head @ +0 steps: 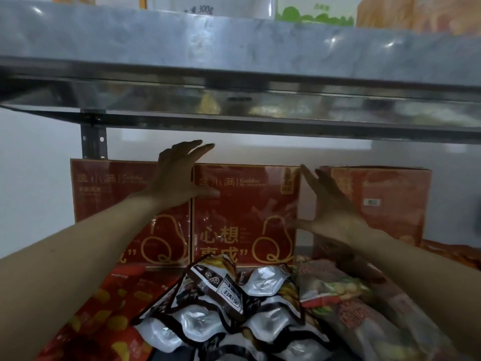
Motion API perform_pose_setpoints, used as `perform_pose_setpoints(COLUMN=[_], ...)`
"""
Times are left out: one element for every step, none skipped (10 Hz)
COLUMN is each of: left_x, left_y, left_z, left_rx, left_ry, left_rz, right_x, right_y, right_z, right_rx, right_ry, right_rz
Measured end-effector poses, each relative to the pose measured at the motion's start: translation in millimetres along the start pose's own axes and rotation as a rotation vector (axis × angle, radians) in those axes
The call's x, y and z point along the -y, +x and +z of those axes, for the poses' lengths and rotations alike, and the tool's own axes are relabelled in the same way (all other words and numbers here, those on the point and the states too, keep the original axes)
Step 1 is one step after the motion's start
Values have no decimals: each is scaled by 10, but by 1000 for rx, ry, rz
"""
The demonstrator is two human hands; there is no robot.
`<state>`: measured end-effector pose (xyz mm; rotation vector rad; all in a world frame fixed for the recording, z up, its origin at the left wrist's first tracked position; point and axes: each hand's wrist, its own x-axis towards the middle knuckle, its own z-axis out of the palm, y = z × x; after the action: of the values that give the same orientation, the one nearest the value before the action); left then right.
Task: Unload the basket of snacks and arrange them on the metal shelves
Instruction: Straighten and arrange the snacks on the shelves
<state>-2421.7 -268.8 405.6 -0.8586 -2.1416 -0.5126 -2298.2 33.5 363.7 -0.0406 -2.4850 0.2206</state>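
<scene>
A red snack box with gold writing (pixel 244 217) stands upright at the back of the metal shelf, between a matching red box (pixel 109 194) on its left and an orange-red box (pixel 385 204) on its right. My left hand (pixel 179 175) lies flat on the middle box's upper left corner, fingers spread over its top edge. Along the same box's right edge, my right hand (pixel 330 207) rests with fingers apart. Neither hand closes around anything. The basket is not in view.
Silver and brown snack bags (pixel 229 303) lie piled in front of the boxes, with red bags (pixel 104 308) to the left and green-and-red bags (pixel 346 295) to the right. The upper metal shelf (pixel 234 74) hangs close overhead and carries more packages. A shelf post (pixel 93 142) stands at back left.
</scene>
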Motion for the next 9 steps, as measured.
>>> perform_pose_setpoints(left_x=[-406,-819,-1210,-1539,-1809,-2021,-2102,-2147,-2205], left_y=[-17,-32,-50,-25,10,32,107,294,443], left_z=[-8,66,177,284,384,474,559,632,721], left_rx=[40,66,111,92,67,115,165,152,174], left_ry=[-66,-61,-73,-69,-54,-94,-52,-17,-3], left_rz=[50,89,101,110,102,106,81,36,18], right_x=[-193,-458,-737,-1034,-1305,-1539,-1724,-1923,-2195], right_y=[-209,-472,-687,-855,-970,-1019,-976,-883,-730], right_z=[-250,-520,-778,-994,-1128,-1143,-1101,-1054,-923], right_rx=[-85,-124,-140,-120,-102,-93,-79,-81,-79], right_ry=[-20,-41,-76,-77,-77,-55,-37,11,38], right_rz=[-58,-43,-8,-3,17,11,77,182,218])
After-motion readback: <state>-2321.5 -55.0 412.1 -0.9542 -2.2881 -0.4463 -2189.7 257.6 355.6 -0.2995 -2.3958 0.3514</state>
